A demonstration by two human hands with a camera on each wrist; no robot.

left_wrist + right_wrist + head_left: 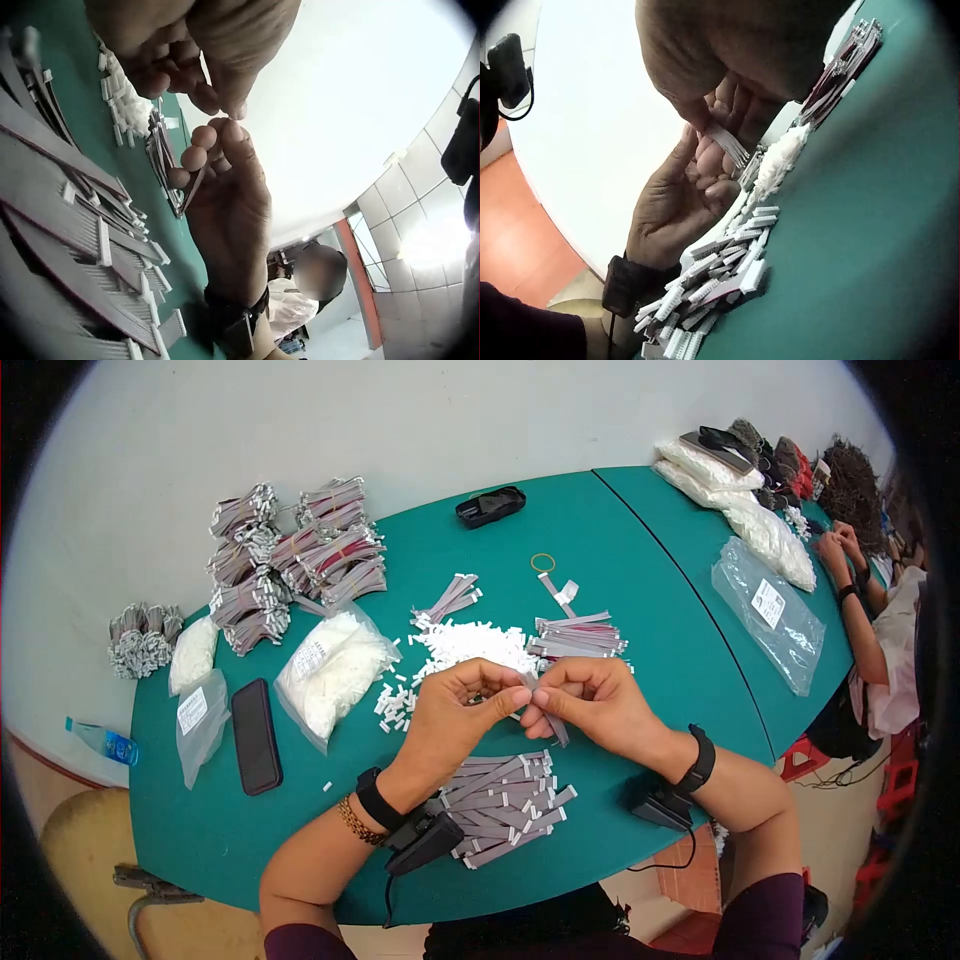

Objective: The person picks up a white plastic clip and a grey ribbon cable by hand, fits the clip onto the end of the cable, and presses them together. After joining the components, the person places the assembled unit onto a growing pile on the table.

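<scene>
In front of me my right hand (600, 705) pinches a grey ribbon cable (561, 733) between thumb and fingers. Fine bare ends of that ribbon cable (739, 156) fan out in the right wrist view. My left hand (455, 710) has its fingers curled, with thumb and fingertips meeting the right thumb at the cable; its fingers partly hide what lies between them. Below the hands spreads a pile of ribbon cables (505, 800) with white connectors on their ends. Just beyond lie a heap of loose white connectors (470, 647) and a stack of ribbon cables (578, 634).
Bundled cables (295, 555) are stacked at the back left. Bags of white parts (335, 665), a phone (257, 738) and a bottle (103, 741) stand left. A black pouch (490, 506) and yellow rubber band (542, 562) lie behind. Another person's arm (858, 615) works at right.
</scene>
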